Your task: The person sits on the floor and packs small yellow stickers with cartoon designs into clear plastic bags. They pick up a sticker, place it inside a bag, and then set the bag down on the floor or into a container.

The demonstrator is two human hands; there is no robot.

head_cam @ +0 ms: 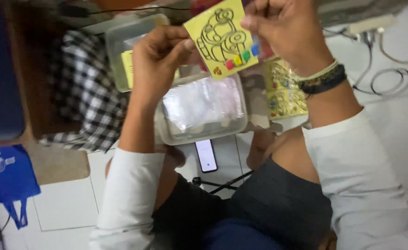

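Observation:
My left hand (155, 58) and my right hand (282, 30) hold a small yellow card (221, 39) between them, raised above the floor. The card carries a black line drawing and a row of coloured squares along its lower edge. My left thumb and fingers pinch its left edge; my right fingers grip its upper right corner. Below the card sits a clear plastic box (203, 110) with shiny plastic packets inside. More yellow cards (285, 92) lie stacked to the right of the box, under my right wrist.
A second clear container (120, 46) stands behind my left hand, on a black-and-white checked cloth (86, 97). A phone (206, 156) lies on the white tile floor between my knees. A blue bag (7, 178) is at left; cables and a power strip (375, 28) at right.

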